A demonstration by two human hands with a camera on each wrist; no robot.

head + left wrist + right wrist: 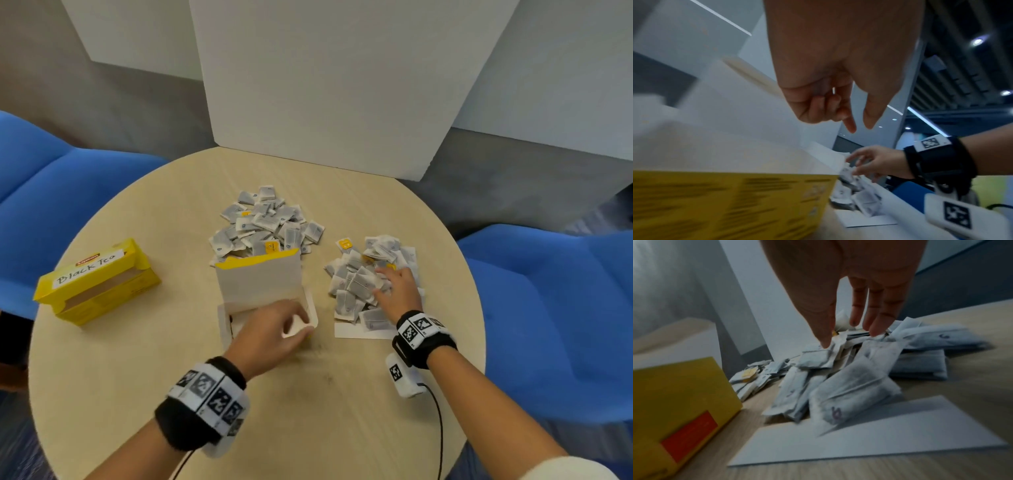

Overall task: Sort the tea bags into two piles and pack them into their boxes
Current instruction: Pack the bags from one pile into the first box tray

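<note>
Paper tea bags sorted into two piles, packing barely begun.
Your right hand [399,289] spreads loose fingers on the right pile [363,291]; your left hand [274,329], curled and empty, hovers over the open box [263,284] at centre; the "Black Tea" box [96,282] waits left.

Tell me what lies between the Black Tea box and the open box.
Nothing: in the head view, only bare table separates the Black Tea box from the open box.
</note>
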